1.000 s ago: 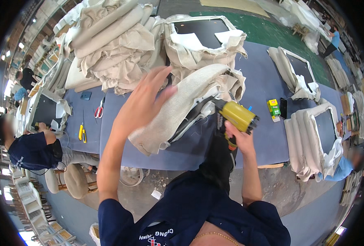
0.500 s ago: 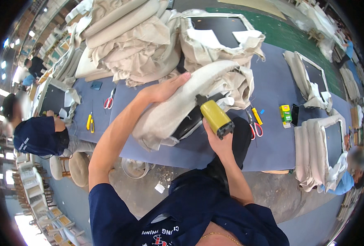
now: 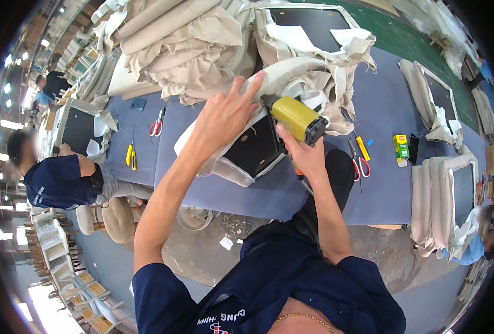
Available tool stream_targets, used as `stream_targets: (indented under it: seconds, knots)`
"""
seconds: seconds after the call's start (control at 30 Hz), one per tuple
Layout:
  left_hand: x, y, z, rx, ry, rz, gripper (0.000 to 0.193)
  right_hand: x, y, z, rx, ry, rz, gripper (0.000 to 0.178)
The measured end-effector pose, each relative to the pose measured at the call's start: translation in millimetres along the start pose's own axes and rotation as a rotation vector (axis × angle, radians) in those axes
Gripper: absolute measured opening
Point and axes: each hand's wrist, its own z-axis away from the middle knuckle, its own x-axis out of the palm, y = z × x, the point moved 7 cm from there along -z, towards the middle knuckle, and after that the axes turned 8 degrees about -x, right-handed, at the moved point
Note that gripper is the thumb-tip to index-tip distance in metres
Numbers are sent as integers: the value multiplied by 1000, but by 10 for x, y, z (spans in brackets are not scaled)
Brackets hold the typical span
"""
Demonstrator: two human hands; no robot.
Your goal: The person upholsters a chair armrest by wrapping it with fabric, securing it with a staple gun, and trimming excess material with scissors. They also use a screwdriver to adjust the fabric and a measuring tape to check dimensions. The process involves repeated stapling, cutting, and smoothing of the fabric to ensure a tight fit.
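A beige upholstered seat cushion (image 3: 237, 173) lies tilted on the blue-covered table, its black underside board turned toward me. Its loose fabric bunches up at the far right side. My left hand (image 3: 225, 118) rests over the cushion's left edge with index and middle fingers stretched out and apart; the thumb is hidden. In my right hand (image 3: 305, 156) is a yellow-green pneumatic staple gun (image 3: 296, 118), gripped by its handle, with a hose below. Its nose is over the board's upper edge, close to the left fingertips; whether it touches cannot be seen.
A tall pile of beige covers (image 3: 186, 55) and another cushion (image 3: 314, 55) stand behind. Red-handled scissors (image 3: 360, 167), a yellow screwdriver (image 3: 362, 148) and a green-yellow box (image 3: 400, 148) lie right. More cushions (image 3: 439, 189) line the right edge. A co-worker (image 3: 63, 178) sits left.
The cushion has tipped, showing more of its black board. My left hand has come nearer the staple gun, its fingers now spread. The gun has swung slightly up and right.
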Motion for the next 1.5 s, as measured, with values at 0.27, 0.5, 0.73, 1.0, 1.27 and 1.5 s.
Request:
stream_targets:
  seconds: [0.27, 0.5, 0.73, 1.0, 1.27, 1.5]
  knots:
    - [-40, 72, 22, 71, -67, -5, 92, 108, 66, 143, -62, -44, 99, 31]
    - [-51, 158, 141, 81, -149, 13, 102, 155, 24, 391, -117, -38, 212, 26]
    - [24, -103, 9, 184, -185, 650, 61, -340, 128, 837, 177, 43, -62, 22]
    - [503, -452, -18, -262, -147, 1040, 33, -167, 74, 1060, 102, 1, -159, 26]
    - [427, -205, 259, -261, -365, 886, 57, 38, -9, 1206, 104, 41, -76, 21]
    - [66, -198, 440, -214, -526, 729, 73, 103, 488, 1157, -18, 68, 216, 14]
